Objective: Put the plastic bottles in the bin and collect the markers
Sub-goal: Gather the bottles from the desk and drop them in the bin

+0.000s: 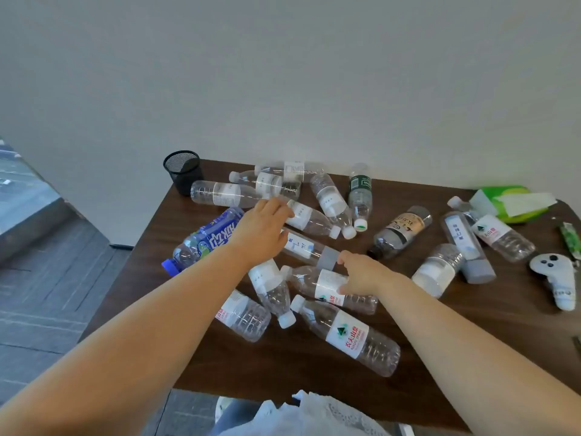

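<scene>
**Loose bottles crowd a small table, and both hands are deep in the pile**

The dark brown wooden table [314, 382] is covered with clear plastic water bottles lying on their sides, many touching or overlapping, so the biggest risk I see is a chain reaction. A round bottle nudged by a wrist or forearm could roll into its neighbours. The large blue-labelled plastic bottle with the blue cap [204, 240] lies at the left edge, beside the left forearm, and looks the likeliest to go over onto the floor.

No bin shows anywhere in view, and neither do any markers. Only the black wire-mesh cup [182, 171] at the far left corner suggests where markers might go. Carrying bottles to a bin that is out of sight could mean dropped ones.

The left hand [261, 228] reaches over the middle of the pile, palm down with fingers curled over the clear bottle with a white label and white cap [309, 220]. Whether it has a firm hold I cannot tell.

The right hand [361, 275] sits nearer the person. Its fingers close on the clear bottle with the red-and-white label [330, 287], and its thumb touches the grey cap of the slim clear bottle [327, 258] just beyond. A grip that catches both could slip.
</scene>
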Tool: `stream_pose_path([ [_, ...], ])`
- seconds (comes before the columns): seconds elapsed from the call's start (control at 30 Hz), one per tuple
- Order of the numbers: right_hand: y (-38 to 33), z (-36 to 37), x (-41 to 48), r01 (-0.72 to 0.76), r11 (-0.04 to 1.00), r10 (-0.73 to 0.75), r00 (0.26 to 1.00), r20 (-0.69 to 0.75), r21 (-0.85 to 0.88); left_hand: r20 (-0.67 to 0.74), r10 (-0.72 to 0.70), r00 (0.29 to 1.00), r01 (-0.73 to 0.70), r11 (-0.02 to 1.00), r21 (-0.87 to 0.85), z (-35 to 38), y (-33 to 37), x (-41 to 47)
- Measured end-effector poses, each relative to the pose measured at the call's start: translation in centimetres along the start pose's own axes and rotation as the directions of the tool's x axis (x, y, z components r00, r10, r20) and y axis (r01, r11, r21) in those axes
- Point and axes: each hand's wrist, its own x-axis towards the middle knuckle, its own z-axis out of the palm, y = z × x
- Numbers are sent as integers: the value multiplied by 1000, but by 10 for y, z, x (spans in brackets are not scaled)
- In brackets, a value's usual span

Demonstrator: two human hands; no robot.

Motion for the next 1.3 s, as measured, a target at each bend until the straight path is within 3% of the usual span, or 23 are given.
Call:
stream_pose_path([
  [0.1, 6, 13, 1, -47, 999, 47, 998, 28, -5, 65, 16, 998, -18, 999, 41, 12, 2, 3],
  [0.3, 11, 37, 3, -33, 999, 33, 998, -52, -5, 192, 12, 981, -35, 992, 117, 24, 5, -2],
  [0.57, 26, -1, -16, -42, 996, 52, 988, -142, 77, 233, -56, 971, -9, 963, 270, 20, -19, -8],
  [0.67, 17, -15, -21, 4, 982, 40, 973, -228, 189, 367, -30, 930, -122, 915, 384, 24, -31, -9],
  [0.8, -10, -23, -23, 95, 947, 10, 946, -325, 306, 573, 13, 819, -310, 851, 423, 32, -36, -12],
  [1.0, -39, -16, -14, 185, 861, 16, 921, -388, 474, 621, 45, 782, -349, 858, 377, 54, -46, -13],
  [1.2, -61, -5, -4, 270, 788, 30, 881, -472, 553, 491, 136, 860, -342, 869, 359, 74, -69, -24],
  [1.3, -71, -3, 0, 338, 739, 39, 842, -537, 583, 217, 246, 945, -311, 881, 356, 65, -85, -36],
])
